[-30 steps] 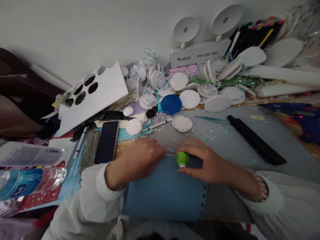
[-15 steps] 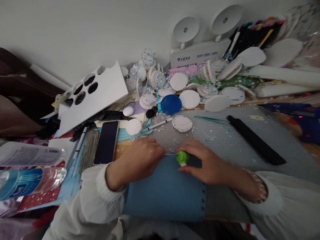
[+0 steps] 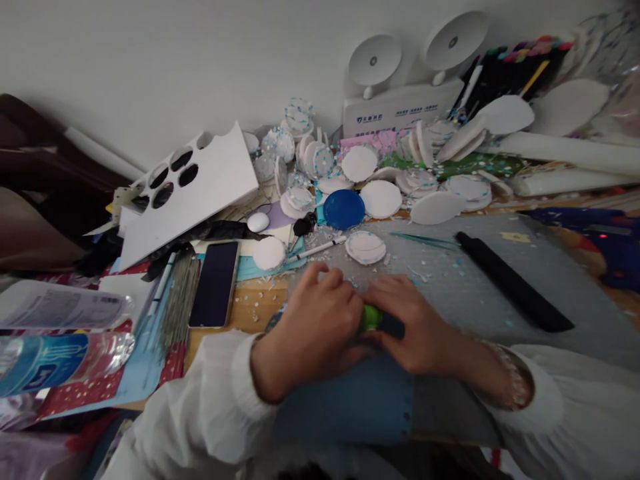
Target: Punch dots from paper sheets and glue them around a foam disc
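My right hand (image 3: pixel 417 327) grips a small bright-green rounded object (image 3: pixel 370 318) between thumb and fingers, above a blue sheet (image 3: pixel 345 410) with holes along its right edge. Pressed up beside it, my left hand (image 3: pixel 320 327) has curled fingers that meet the green object's left side. What the left fingertips pinch is hidden behind the knuckles. Beyond the hands, a white foam disc (image 3: pixel 365 247) with faint lines lies on the grey cutting mat (image 3: pixel 440 293).
Many white discs with blue dots crowd around a blue disc (image 3: pixel 344 209) at the back. A phone (image 3: pixel 214 285), a plastic bottle (image 3: pixel 65 360) and a white board with round holes (image 3: pixel 200 200) are leftward. Tweezers (image 3: pixel 423 239), a black sleeve-like strip (image 3: pixel 515 283) and a blue glue gun (image 3: pixel 600 233) lie rightward.
My left hand has moved right, from apart to up against my right hand and the green object. A thin white line between the hands is no longer visible.
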